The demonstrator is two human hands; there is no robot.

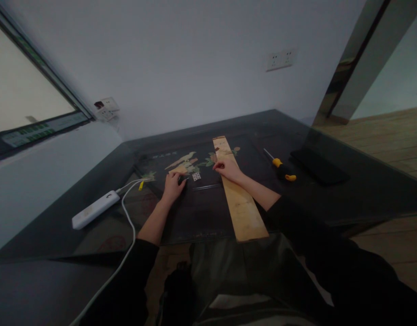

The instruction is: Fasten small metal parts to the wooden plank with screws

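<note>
My left hand rests on the dark table, fingers curled in. A tiny shiny tip pokes out beside its thumb, too small to name. Just beyond its fingers is a small pale-yellow flat piece. Between my hands lies a small light plate with dark holes. My right hand is over a long wooden board, its thumb and finger pinched together near the board's left edge; whatever they hold is hidden. To the right lies a screwdriver with a yellow and black handle.
A white power strip sits on the left of the table, its cable running toward my left arm. A flat black object lies at the right. The wall with sockets stands behind.
</note>
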